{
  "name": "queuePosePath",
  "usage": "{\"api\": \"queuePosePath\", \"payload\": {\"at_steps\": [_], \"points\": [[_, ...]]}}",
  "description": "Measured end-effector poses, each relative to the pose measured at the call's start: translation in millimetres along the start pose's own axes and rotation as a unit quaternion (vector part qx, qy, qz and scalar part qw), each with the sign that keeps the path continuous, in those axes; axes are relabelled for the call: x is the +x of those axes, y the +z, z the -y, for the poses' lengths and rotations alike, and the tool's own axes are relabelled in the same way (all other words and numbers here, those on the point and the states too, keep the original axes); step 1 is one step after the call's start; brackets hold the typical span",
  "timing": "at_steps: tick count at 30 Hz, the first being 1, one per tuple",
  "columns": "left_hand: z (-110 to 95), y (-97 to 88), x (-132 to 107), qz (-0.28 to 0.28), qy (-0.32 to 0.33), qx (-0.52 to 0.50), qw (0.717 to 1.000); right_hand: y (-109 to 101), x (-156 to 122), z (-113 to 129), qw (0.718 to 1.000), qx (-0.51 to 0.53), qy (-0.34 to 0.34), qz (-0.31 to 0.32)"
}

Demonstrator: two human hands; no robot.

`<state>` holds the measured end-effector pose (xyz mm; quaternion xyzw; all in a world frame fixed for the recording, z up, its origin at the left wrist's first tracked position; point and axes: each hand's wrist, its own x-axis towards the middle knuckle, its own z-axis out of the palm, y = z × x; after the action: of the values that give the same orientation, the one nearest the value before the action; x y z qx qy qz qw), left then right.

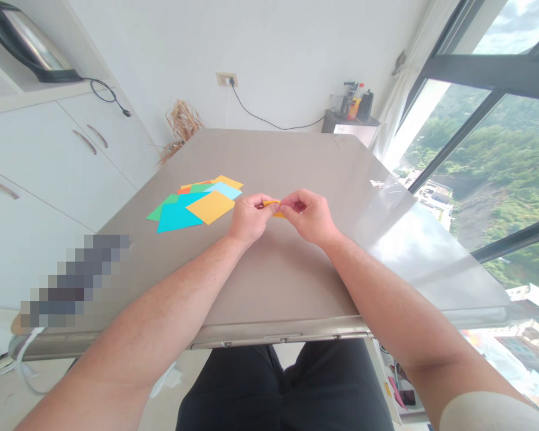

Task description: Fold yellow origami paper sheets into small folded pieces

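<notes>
Between my two hands is a small piece of folded orange-yellow paper, mostly covered by my fingers. My left hand pinches it from the left, with thumb and fingers closed. From the other side my right hand pinches the same paper, its fingertips close to those of the left. Just left of my left hand lies a flat yellow paper sheet. It overlaps a turquoise sheet, a light blue sheet and a green sheet, with more orange and yellow paper behind.
The brown-grey table spreads under my arms. A blurred-out dark object is at its left edge. Beyond the table are a wall socket with a cord and a small cabinet with bottles. Windows line the right; an electric kettle stands upper left.
</notes>
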<state>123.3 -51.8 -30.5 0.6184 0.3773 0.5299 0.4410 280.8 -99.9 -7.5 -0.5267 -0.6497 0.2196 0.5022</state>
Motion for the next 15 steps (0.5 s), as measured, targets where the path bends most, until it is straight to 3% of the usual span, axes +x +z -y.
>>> {"api": "queuePosePath", "payload": {"at_steps": [15], "points": [[0.0,0.4,-0.4,0.01,0.007,-0.001,1.0,2.0,-1.3,0.1,0.999,0.032,0.01,-0.001]]}}
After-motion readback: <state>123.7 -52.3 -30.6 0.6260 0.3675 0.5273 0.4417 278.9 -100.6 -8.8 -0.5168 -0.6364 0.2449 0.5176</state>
